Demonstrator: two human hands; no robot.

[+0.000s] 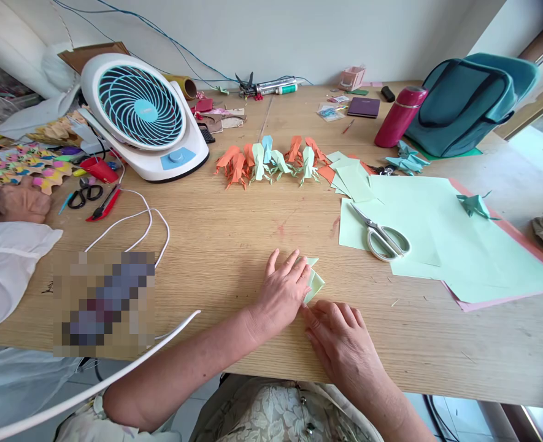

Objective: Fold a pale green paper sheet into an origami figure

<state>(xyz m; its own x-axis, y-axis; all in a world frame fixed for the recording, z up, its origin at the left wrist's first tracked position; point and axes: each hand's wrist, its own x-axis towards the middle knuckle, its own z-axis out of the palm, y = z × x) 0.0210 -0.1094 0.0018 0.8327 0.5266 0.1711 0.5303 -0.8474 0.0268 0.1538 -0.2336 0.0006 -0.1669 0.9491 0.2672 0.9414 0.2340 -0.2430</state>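
Note:
A small piece of pale green folded paper (316,283) lies on the table in front of me, partly covered. My left hand (284,286) rests flat over its left side, fingers stretched out and pressing it down. At the paper's lower corner, the thumb and forefinger of my right hand (339,336) are pinched together, its other fingers curled. Beyond my hands stands a row of folded paper figures, some orange (237,169) and some pale green (308,164). White-handled scissors (381,234) lie to the right on large green sheets (473,258).
Smaller green paper squares (354,179) lie beside the figures. A fan (146,116) stands back left, a pink bottle (400,116) and teal bag (467,104) back right. At far left, another person's hand (25,201) is near black scissors (84,193). A white cable (115,377) crosses the lower left.

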